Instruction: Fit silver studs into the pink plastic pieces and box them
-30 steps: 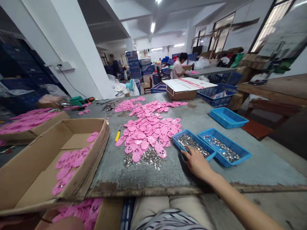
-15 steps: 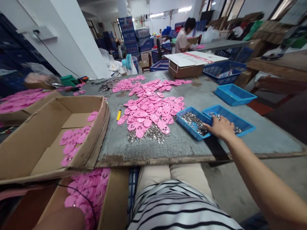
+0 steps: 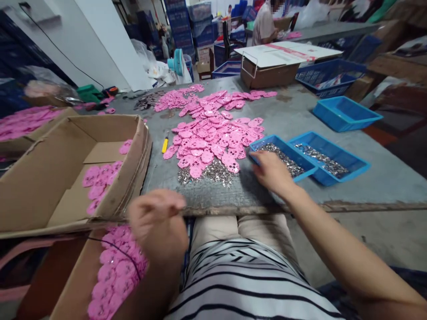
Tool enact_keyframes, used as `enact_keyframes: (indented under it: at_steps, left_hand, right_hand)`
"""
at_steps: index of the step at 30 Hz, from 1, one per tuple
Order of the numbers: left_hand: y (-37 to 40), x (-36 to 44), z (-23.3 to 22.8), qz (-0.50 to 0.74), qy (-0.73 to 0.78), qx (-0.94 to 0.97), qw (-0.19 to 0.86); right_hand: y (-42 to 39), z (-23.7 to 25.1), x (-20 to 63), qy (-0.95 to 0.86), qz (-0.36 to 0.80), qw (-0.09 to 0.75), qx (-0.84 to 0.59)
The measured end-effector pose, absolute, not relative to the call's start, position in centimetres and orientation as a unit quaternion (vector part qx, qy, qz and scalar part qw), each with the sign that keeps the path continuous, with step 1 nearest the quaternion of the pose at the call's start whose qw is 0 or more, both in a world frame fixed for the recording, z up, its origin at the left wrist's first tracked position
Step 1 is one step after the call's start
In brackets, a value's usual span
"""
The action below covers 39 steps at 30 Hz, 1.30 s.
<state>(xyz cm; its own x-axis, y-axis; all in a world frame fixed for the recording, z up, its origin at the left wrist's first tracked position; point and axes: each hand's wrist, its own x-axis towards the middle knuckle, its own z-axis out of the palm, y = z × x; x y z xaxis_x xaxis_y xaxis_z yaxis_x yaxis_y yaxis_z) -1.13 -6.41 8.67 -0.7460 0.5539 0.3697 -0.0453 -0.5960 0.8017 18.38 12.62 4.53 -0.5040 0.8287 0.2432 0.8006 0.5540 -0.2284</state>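
My left hand (image 3: 156, 215), smeared by motion, hovers at the table's front edge beside the large cardboard box (image 3: 145, 151). Its fingers look bent inward, but whether they hold anything is unclear. My right hand (image 3: 271, 173) is over the table, just in front of the left blue tray (image 3: 308, 174) of small shiny metal pieces (image 3: 290, 162). Its fingers are drawn together; whatever they hold is hidden. A heap of flat pink oval pieces with holes (image 3: 210, 138) covers the middle of the table. Loose metal pieces (image 3: 218, 173) are spread at its near edge.
More small metal pieces lie in the right blue tray (image 3: 362, 168); another blue tray (image 3: 347, 113) stands behind. A yellow-handled tool (image 3: 165, 145) rests left of the heap. Pink pieces fill a lower box (image 3: 111, 266). A covered carton (image 3: 270, 76) stands at the back; a person (image 3: 264, 24) sits beyond.
My right hand has left the right blue tray and moved left, in front of the left tray. My left hand has risen from above the lower box to the table edge. The view has tilted down.
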Motion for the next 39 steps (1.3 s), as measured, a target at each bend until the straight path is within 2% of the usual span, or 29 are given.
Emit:
enact_keyframes:
  at_steps: [2,4,6,9,16,19,22,25,28,31,34,36,39]
  left_hand:
    - [-5.8,0.6,6.5,0.803,0.442,0.289,0.276]
    - [-5.7,2.2,4.2,0.747,0.480,0.245,0.390]
    - [-6.1,3.0,2.3,0.699,0.507,0.220,0.453]
    - [-6.8,3.2,1.1,0.663,0.524,0.199,0.495]
    - [-4.7,2.2,2.1,0.643,0.509,0.204,0.534]
    - [-2.7,2.2,2.4,0.648,0.481,0.194,0.558]
    - [-1.0,2.9,2.2,0.667,0.451,0.163,0.569]
    - [0.2,4.0,1.5,0.685,0.408,0.144,0.586]
    - [0.7,4.4,0.8,0.715,0.408,0.109,0.557]
    - [0.6,3.4,0.2,0.713,0.464,0.100,0.517]
    - [0.3,2.4,0.0,0.695,0.511,0.123,0.490]
    - [0.1,2.0,0.1,0.682,0.525,0.137,0.490]
    - [0.2,1.9,0.0,0.675,0.528,0.153,0.493]
  right_hand:
    - [12.2,4.6,14.4,-0.864,0.101,0.050,-0.491]
    - [12.6,4.2,11.9,-0.846,0.106,0.016,-0.522]
    - [13.3,3.5,10.9,-0.832,0.103,0.015,-0.545]
    - [14.2,2.6,10.9,-0.798,0.163,0.064,-0.577]
    - [15.8,2.3,10.6,-0.733,0.296,0.151,-0.593]
    - [15.1,2.5,11.4,-0.722,0.327,0.226,-0.566]
    - [11.8,2.4,12.9,-0.766,0.290,0.304,-0.487]
    - [7.5,1.7,14.3,-0.861,0.198,0.289,-0.370]
    - [5.5,0.7,15.7,-0.893,0.222,0.293,-0.258]
    - [6.9,-0.2,16.9,-0.842,0.268,0.335,-0.327]
    - [9.2,-0.9,17.3,-0.823,0.263,0.268,-0.425]
    - [10.0,-1.0,17.0,-0.844,0.244,0.204,-0.433]
    - [9.9,-0.9,16.0,-0.868,0.186,0.155,-0.434]
